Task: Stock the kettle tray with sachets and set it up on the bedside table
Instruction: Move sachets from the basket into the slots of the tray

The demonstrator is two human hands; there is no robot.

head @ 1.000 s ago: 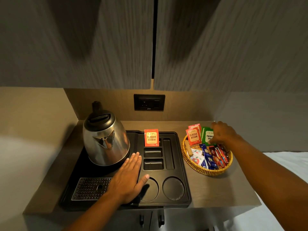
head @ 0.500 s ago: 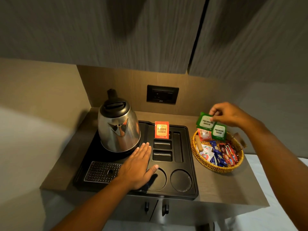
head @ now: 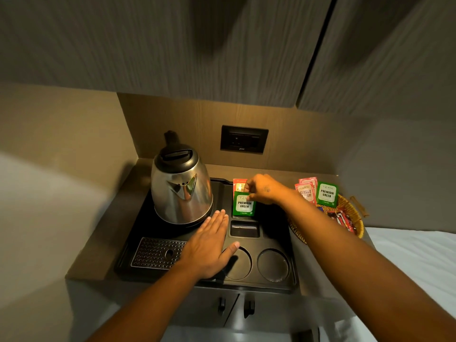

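Note:
The black kettle tray (head: 293,280) lies on the bedside table (head: 98,253) and carries a steel kettle (head: 181,191) at its back left. My right hand (head: 262,191) pinches a green Premium Green sachet (head: 243,204) by its top edge, upright over a small compartment at the tray's back middle. A red Classic Assam sachet (head: 238,185) stands right behind it. My left hand (head: 209,245) rests flat, fingers spread, on the tray's middle. A wicker basket (head: 354,213) at the right holds another green sachet (head: 327,193), red sachets (head: 305,191) and several stick packets.
A black wall socket (head: 243,139) sits on the back panel above the tray. Cabinet doors hang overhead. The tray has a perforated drip grate (head: 155,253) and two round cup wells (head: 272,265) at the front. White bedding (head: 414,262) lies at the right.
My right hand lifted two green sachets out of the basket, then carried one leftward to the tray's back compartment; the other green sachet now stands in the basket. My left hand stayed flat.

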